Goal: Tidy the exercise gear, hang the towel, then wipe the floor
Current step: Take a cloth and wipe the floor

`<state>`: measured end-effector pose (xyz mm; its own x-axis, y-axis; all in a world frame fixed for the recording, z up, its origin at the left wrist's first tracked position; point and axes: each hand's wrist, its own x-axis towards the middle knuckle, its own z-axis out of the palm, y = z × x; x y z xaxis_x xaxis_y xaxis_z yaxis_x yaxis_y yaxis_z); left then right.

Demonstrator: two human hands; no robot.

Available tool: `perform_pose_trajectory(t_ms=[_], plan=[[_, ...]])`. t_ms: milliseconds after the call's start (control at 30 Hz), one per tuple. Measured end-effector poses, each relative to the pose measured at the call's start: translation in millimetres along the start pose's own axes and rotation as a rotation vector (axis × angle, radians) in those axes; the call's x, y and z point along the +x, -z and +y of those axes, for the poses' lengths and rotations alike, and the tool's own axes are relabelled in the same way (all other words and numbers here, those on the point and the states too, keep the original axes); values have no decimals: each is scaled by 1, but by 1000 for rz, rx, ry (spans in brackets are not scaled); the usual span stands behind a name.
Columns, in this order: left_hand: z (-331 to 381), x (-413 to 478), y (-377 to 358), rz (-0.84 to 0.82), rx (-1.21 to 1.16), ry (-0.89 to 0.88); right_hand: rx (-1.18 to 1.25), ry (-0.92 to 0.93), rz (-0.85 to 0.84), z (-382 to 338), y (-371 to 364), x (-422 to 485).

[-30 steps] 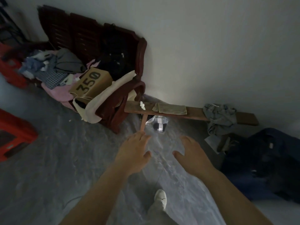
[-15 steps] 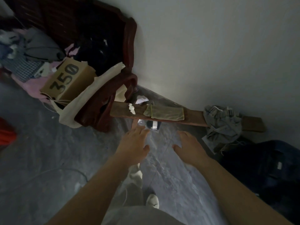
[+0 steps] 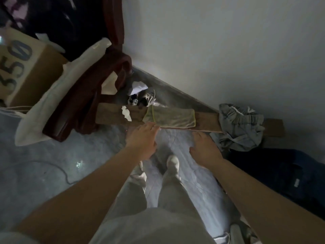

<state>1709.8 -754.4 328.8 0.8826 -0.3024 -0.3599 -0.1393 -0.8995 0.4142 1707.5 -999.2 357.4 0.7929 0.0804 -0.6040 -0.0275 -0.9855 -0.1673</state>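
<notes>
A greenish folded towel (image 3: 173, 117) lies flat on a low wooden plank (image 3: 112, 115) that runs along the wall. My left hand (image 3: 142, 140) reaches over the plank's near edge, its fingertips at the towel's left corner, fingers apart and holding nothing. My right hand (image 3: 204, 148) hovers palm down just in front of the plank, below the towel's right end, also empty. A thin stick (image 3: 207, 131) lies along the plank's front edge between the two hands. A torn white paper scrap (image 3: 127, 113) sits on the plank left of the towel.
A dark wooden armchair (image 3: 84, 103) with a "350" cardboard box (image 3: 22, 67) and a white bag stands at left. Grey crumpled clothes (image 3: 241, 125) cover the plank's right end; dark blue garments (image 3: 288, 176) lie right. A cable (image 3: 58, 171) lies on the floor. My feet stand below the hands.
The view has closed in on the plank and tilted down. Both hands have advanced to the plank's edge, the left now reaching the towel's corner.
</notes>
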Motion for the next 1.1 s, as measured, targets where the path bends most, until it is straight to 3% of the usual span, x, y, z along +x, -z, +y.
perform_pose_trajectory(t_ms=[400,600,1100], plan=[[-18,124,-107,-59,82,155,-301,208,-20,63,-45,177],[-36,152,-152,-92,252,171,-483,295,14,91,-66,225],[-53,191,-165,-70,308,99,-401,386,-43,121,-91,253]])
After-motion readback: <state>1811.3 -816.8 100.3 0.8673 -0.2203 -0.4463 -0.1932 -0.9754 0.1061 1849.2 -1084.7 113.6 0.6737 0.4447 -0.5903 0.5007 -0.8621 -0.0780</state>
